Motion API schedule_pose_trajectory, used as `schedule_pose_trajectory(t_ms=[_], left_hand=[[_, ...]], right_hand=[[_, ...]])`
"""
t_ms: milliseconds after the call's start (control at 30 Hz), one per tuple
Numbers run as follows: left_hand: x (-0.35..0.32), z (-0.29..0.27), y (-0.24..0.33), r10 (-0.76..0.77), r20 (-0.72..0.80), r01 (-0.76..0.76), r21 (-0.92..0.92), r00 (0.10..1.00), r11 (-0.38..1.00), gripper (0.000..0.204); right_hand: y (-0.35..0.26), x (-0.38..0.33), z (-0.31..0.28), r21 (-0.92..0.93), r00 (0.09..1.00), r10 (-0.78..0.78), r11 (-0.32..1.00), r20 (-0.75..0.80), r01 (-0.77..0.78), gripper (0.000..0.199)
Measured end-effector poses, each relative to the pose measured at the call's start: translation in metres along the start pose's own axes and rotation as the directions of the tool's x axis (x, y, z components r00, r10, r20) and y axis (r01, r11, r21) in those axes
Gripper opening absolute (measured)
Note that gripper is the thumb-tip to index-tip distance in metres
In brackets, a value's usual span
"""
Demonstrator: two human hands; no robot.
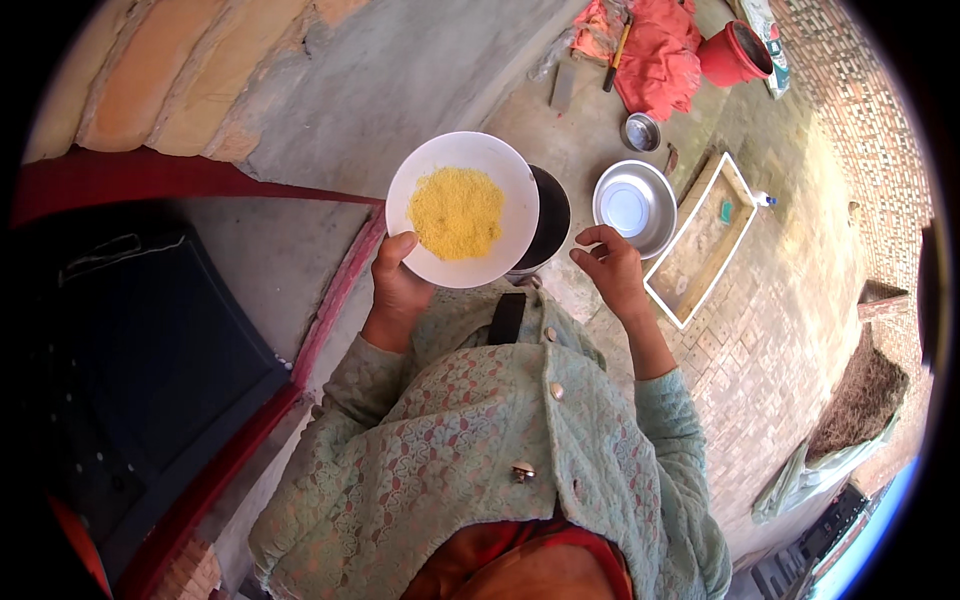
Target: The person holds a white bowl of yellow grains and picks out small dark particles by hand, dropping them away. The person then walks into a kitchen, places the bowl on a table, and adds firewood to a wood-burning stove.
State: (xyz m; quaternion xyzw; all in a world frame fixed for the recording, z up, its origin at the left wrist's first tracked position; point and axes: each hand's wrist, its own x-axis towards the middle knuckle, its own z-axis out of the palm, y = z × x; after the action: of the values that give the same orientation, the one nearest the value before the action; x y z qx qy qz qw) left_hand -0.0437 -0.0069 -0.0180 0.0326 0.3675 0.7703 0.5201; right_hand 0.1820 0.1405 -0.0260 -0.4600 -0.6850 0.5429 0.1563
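A white bowl (pixel 400 190) of yellow, coarse-looking meal (pixel 457 213) is held up in front of me by my left hand (pixel 397 285). My left thumb presses over its near rim, and the other fingers are hidden underneath. Partly behind the bowl stands a dark-mouthed pot or bucket (pixel 552 215). To its right hovers my right hand (pixel 612 268), its fingers bent and a small gap between thumb and forefinger. Nothing shows in that hand. Just beyond it, a metal basin (pixel 664 205) with a paler round dish (pixel 627 207) inside rests on the ground.
A small metal bowl (pixel 641 132) lies past the basin. White-edged rectangular trough (pixel 683 315) stands to the right. Farther off are red cloth (pixel 660 60), a red bucket (pixel 730 55) and a cleaver-like blade (pixel 563 88). A red-framed doorway (pixel 335 290) is at left.
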Motion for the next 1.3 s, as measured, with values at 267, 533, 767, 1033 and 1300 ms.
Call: schedule_pose_trajectory(t_ms=[267, 533, 767, 1033, 1300], left_hand=[[0.000, 0.001, -0.006, -0.031, 0.095, 0.027, 0.035, 0.995, 0.999, 0.069], [0.002, 0.016, -0.019, -0.137, 0.210, 0.135, 0.025, 0.968, 0.991, 0.067], [0.003, 0.017, -0.025, -0.143, 0.241, 0.132, 0.059, 0.960, 0.989, 0.068], [0.001, 0.024, -0.024, -0.150, 0.227, 0.132, 0.094, 0.962, 0.987, 0.070], [0.002, 0.019, -0.024, -0.157, 0.220, 0.163, -0.010, 0.963, 0.987, 0.067]], right_hand=[[-0.070, -0.010, 0.018, -0.279, 0.873, -0.488, 0.834, 0.029, 0.476, 0.014], [-0.071, -0.004, 0.032, -0.618, 0.796, -0.551, 0.542, 0.251, 0.570, 0.008], [-0.063, -0.002, 0.033, -0.672, 0.819, -0.506, 0.509, 0.271, 0.537, 0.006], [-0.055, 0.001, 0.036, -0.699, 0.822, -0.505, 0.487, 0.264, 0.524, 0.007], [-0.060, -0.003, 0.013, 0.026, 0.971, -0.228, 0.974, 0.067, 0.226, 0.016]])
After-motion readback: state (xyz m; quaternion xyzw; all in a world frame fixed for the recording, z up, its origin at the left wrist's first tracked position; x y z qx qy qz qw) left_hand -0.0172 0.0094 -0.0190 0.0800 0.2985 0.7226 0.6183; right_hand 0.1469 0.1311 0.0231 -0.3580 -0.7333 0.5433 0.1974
